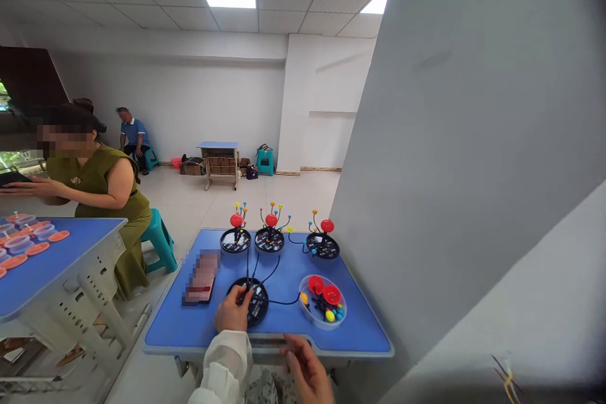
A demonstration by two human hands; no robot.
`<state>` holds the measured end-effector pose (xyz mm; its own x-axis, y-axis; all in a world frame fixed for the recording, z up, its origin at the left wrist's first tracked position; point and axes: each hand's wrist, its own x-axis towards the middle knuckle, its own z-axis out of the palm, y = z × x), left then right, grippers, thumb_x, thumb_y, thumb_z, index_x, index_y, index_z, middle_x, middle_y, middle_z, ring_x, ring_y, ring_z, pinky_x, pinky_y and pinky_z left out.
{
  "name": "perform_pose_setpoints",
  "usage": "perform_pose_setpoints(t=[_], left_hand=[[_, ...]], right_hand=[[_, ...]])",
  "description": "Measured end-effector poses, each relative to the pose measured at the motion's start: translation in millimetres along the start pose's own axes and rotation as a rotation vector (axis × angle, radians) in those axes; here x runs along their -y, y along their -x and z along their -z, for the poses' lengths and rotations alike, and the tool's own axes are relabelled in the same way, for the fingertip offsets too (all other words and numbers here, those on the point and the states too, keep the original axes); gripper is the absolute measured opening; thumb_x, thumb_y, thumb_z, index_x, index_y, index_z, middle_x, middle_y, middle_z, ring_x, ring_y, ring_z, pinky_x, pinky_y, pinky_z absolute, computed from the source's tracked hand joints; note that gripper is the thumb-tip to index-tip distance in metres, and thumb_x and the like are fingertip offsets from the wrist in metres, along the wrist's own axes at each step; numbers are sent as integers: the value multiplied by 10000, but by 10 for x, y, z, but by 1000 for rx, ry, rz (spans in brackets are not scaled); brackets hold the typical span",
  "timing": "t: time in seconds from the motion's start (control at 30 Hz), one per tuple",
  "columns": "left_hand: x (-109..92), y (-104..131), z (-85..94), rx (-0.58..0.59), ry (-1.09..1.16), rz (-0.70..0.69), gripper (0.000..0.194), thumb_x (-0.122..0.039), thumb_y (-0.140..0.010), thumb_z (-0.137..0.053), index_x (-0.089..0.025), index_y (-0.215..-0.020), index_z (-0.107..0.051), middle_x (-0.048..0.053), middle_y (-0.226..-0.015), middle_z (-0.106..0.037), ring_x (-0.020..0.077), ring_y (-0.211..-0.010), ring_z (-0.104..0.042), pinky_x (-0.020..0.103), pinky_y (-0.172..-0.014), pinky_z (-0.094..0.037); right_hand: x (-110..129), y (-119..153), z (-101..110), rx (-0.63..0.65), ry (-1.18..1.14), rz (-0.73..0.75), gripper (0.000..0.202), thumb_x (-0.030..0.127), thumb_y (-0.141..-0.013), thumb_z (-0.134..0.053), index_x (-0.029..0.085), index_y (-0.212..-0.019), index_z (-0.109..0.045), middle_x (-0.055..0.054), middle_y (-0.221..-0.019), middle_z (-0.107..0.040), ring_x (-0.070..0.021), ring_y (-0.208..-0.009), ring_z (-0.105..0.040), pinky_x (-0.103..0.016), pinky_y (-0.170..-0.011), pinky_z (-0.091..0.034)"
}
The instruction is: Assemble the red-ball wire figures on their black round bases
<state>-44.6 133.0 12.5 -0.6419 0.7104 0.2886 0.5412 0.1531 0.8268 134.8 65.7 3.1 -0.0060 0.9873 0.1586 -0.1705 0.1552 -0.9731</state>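
My left hand (233, 310) pinches the black stem at the middle of a round black base (258, 304). Several thin black arms (271, 274) spread out from that stem, and one reaches right to a bowl. Below the table's front edge, my right hand (308, 371) hangs with thumb and fingers apart, holding nothing I can see. Right of the base, the clear plastic bowl (308, 318) contains red half-shells (332, 294), a yellow ball (330, 315), small blue balls and black pieces. An orange piece (303, 298) shows at its left rim.
Three assembled planet models (235, 240) with red balls stand along the back of the blue table (288, 268). A phone (203, 281) lies at the left. A grey wall (440, 170) rises close on the right. Another person (101, 183) sits by a neighbouring table (89, 243) with orange-lidded cups.
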Motion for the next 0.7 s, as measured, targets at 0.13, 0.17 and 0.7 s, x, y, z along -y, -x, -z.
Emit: perform_pose_setpoints(t=[0.13,0.17,0.7], left_hand=[[40,-20,-7,33,51,-9,181,-454,-785,-665,-285,-737,-709,6,-701,-783,210,-646,-701,281,-597,-453],[49,-23,-7,41,69,-15,184,-455,-782,-662,-283,-740,-712,10,-700,-783,219,-660,-709,289,-607,-468],[397,-172,-47,213,223,-122,288,-421,-783,-585,-234,-875,-784,96,-1039,-809,283,-896,-769,424,-849,-598]], right_hand=[[95,-282,-143,142,176,68,342,398,-886,-613,234,-1169,-713,-94,-963,-776,-236,-877,-717,-323,-773,-579],[97,-378,-217,175,201,98,350,350,-899,-583,236,-1212,-691,-103,-1029,-774,-244,-953,-716,-338,-803,-581],[-69,-774,-661,389,929,416,907,-76,-711,-423,248,-1547,-281,-104,-1326,-667,-249,-1271,-538,-445,-1073,-350]])
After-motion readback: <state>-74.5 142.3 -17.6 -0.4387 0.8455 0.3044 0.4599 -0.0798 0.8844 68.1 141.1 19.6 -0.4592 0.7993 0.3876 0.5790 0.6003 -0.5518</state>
